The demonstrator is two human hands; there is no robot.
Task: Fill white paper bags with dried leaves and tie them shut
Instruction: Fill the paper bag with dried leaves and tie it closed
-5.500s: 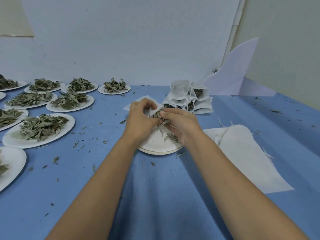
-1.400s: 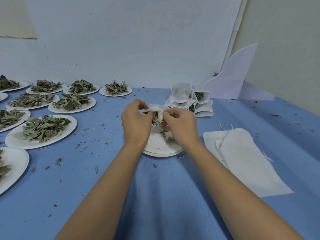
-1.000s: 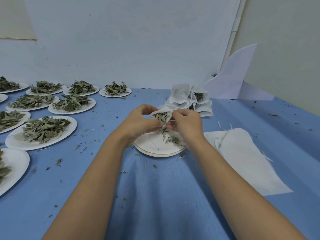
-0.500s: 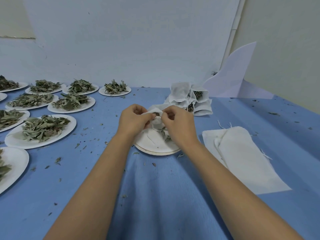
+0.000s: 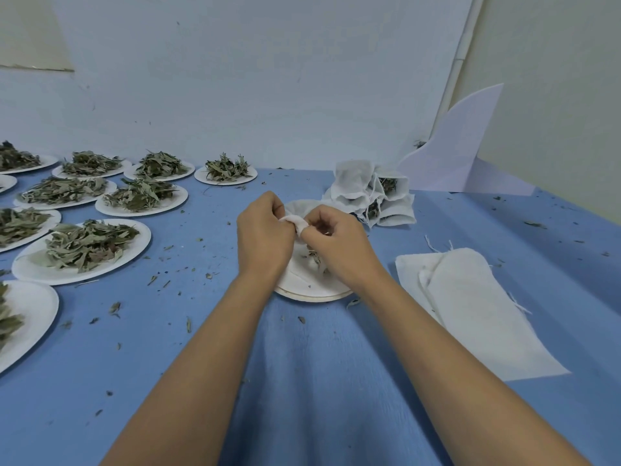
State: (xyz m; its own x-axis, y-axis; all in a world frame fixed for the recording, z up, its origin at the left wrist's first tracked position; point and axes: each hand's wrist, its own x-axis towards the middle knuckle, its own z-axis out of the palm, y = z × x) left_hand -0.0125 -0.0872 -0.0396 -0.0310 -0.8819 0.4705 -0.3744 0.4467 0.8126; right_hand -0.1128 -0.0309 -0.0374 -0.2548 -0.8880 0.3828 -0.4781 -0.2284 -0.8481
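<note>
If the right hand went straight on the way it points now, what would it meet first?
The right hand points forward and leftward, so probably the white bag it pinches, with the left hand just beyond; depth is unclear.

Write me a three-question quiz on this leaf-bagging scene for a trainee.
1. True or false: the left hand and the right hand both grip the white bag.
2. The heap of filled bags lies: A beyond the hands, slightly right; B among the leaf plates on the left; C on the floor.
3. Fill in: the flat empty bags lie to the ___ of the plate under the hands.
Key: 1 true; 2 A; 3 right.
</note>
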